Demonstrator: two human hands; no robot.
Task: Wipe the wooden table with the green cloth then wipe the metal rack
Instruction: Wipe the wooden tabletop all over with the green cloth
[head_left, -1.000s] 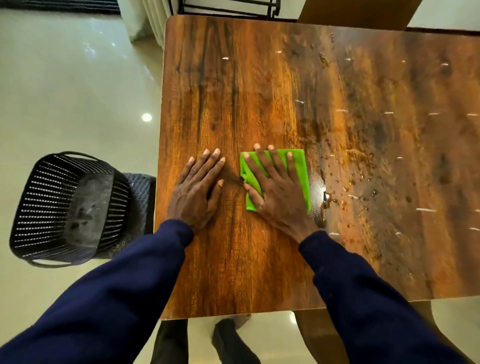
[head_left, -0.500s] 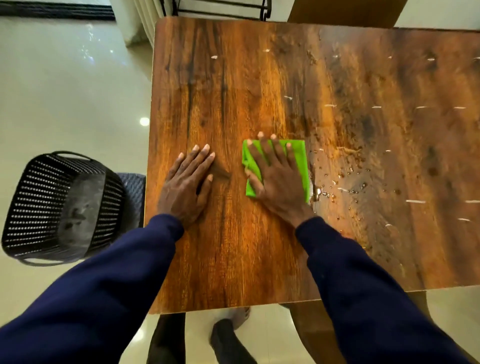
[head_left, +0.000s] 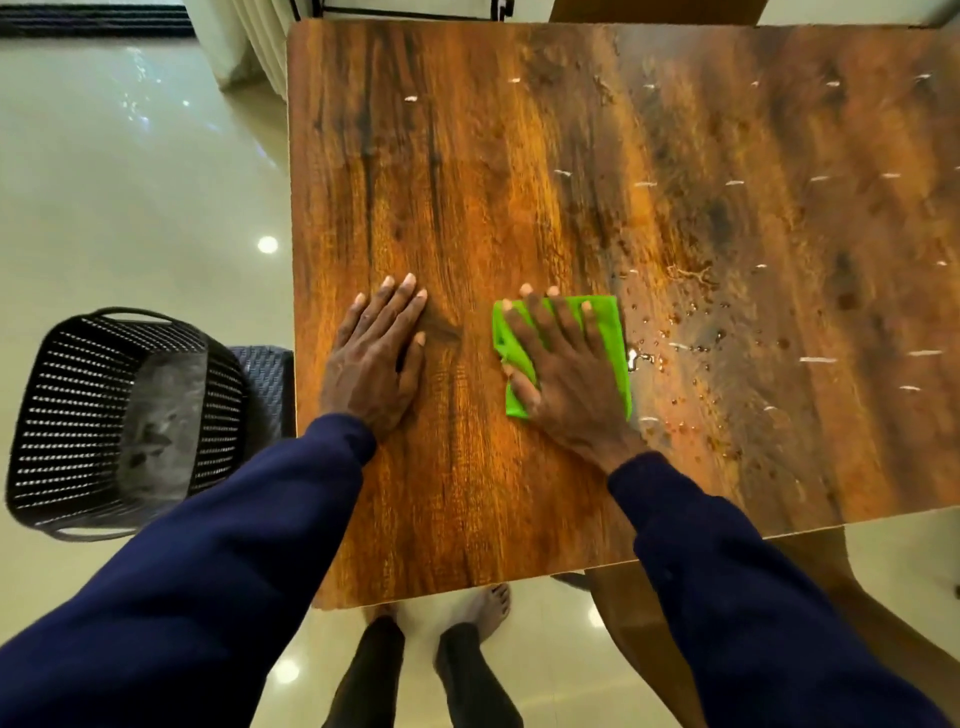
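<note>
Left hand (head_left: 374, 358) flat, right hand (head_left: 566, 379) — splayed

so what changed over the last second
The right hand, pressed flat on the green cloth, slid it a little to the right, toward the water drops, widening the gap to the left hand. Nothing was taken hold of or let go. The left hand stayed flat on the wooden table, and the black basket stayed on the floor beside it.

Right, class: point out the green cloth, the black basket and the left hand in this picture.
green cloth (head_left: 607, 338), head view, on its uncovered edge strip.
black basket (head_left: 62, 415), head view, on its perforated side wall.
left hand (head_left: 371, 364), head view, on its back.
</note>
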